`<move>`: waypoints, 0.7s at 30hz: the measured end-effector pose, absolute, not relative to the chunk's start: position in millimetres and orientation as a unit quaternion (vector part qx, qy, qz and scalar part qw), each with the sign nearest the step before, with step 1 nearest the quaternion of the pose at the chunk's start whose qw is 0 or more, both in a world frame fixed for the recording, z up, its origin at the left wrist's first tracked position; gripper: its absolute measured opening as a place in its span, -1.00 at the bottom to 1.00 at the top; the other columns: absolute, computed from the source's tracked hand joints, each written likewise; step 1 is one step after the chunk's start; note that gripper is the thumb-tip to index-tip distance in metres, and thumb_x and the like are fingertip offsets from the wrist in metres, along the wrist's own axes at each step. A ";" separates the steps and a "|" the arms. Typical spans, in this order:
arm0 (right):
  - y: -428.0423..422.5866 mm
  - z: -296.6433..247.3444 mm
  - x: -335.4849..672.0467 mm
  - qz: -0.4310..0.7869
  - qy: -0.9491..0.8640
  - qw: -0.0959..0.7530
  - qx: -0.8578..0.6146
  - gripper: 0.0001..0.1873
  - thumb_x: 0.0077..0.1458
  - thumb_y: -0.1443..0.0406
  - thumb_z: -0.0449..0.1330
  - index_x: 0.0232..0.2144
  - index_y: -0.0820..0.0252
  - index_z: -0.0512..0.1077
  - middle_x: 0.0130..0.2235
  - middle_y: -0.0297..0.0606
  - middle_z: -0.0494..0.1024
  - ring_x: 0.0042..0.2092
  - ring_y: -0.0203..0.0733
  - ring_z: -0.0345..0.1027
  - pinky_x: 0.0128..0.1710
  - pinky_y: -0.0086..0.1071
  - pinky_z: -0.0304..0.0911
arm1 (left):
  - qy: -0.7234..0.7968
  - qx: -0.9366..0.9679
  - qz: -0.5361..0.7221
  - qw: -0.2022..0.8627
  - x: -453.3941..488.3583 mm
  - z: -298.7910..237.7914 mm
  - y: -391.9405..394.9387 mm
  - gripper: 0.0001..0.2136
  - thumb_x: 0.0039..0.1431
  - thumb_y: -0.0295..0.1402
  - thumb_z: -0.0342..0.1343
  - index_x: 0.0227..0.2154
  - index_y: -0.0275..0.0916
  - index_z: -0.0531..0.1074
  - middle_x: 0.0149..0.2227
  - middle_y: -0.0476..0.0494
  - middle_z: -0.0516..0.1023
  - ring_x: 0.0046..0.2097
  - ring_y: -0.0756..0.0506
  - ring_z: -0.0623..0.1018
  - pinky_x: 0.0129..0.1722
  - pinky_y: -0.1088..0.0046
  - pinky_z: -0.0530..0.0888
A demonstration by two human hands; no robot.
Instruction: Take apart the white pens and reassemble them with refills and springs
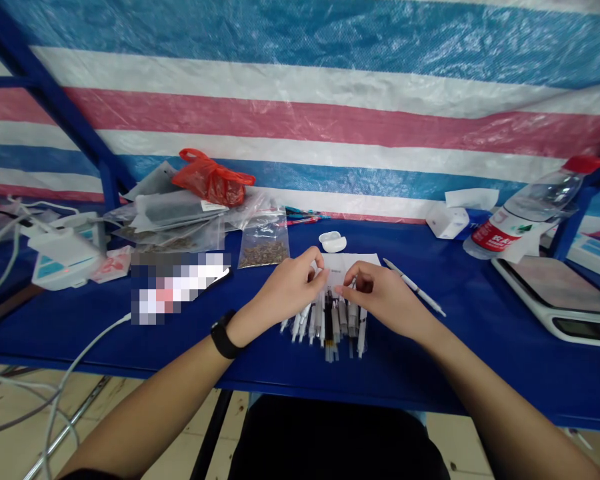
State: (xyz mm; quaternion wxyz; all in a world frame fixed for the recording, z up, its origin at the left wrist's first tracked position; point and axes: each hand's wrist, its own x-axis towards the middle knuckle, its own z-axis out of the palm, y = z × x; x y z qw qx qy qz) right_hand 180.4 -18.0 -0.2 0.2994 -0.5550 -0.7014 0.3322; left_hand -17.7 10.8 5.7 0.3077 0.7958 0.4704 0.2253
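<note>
My left hand (pixel 293 287), with a black watch on the wrist, and my right hand (pixel 380 293) meet over a row of several pens (pixel 330 323) lying side by side on the blue table (pixel 480 360). Both hands are closed in a pinch. Their fingertips press together at a small white paper or bag (pixel 343 267) that lies just behind the pens. What exactly sits between the fingers is too small to make out. One more white pen (pixel 414 287) lies loose to the right of my right hand.
A white earbud case (pixel 333 241), clear bags (pixel 265 240), a red plastic bag (pixel 213 179) and a phone (pixel 180 287) lie at the back left. A water bottle (pixel 530 213), tissue box (pixel 447 220) and white scale (pixel 560 293) stand on the right. Cables (pixel 75 360) hang off the left edge.
</note>
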 end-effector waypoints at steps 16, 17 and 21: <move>-21.1 -0.7 172.9 0.312 -0.721 0.323 -0.528 -0.69 0.12 0.02 0.23 -0.46 0.10 0.36 -0.61 -0.45 0.32 -0.56 -0.28 0.17 -0.52 -0.39 0.01 | 0.500 0.796 0.189 0.284 -12.9 2.2 8.7 -0.91 0.25 -0.33 0.05 -0.31 -0.13 0.22 -0.66 0.20 0.26 -0.63 -0.02 0.26 -0.49 0.46 0.10; -21.7 -1.5 171.7 0.313 -0.721 0.325 -0.526 -0.70 0.13 0.04 0.23 -0.45 0.10 0.36 -0.60 -0.44 0.34 -0.55 -0.28 0.18 -0.52 -0.39 0.02 | 0.504 0.796 0.180 0.281 -12.9 1.5 9.2 -0.92 0.26 -0.33 0.05 -0.30 -0.13 0.23 -0.66 0.19 0.26 -0.62 -0.03 0.28 -0.48 0.46 0.10; -22.2 -3.5 169.5 0.323 -0.716 0.329 -0.524 -0.69 0.14 0.03 0.24 -0.44 0.09 0.35 -0.59 -0.44 0.36 -0.54 -0.27 0.21 -0.51 -0.39 0.02 | 0.514 0.809 0.130 0.253 -14.9 0.4 10.8 -0.92 0.29 -0.29 0.04 -0.25 -0.13 0.26 -0.62 0.13 0.31 -0.54 -0.10 0.38 -0.46 0.43 0.12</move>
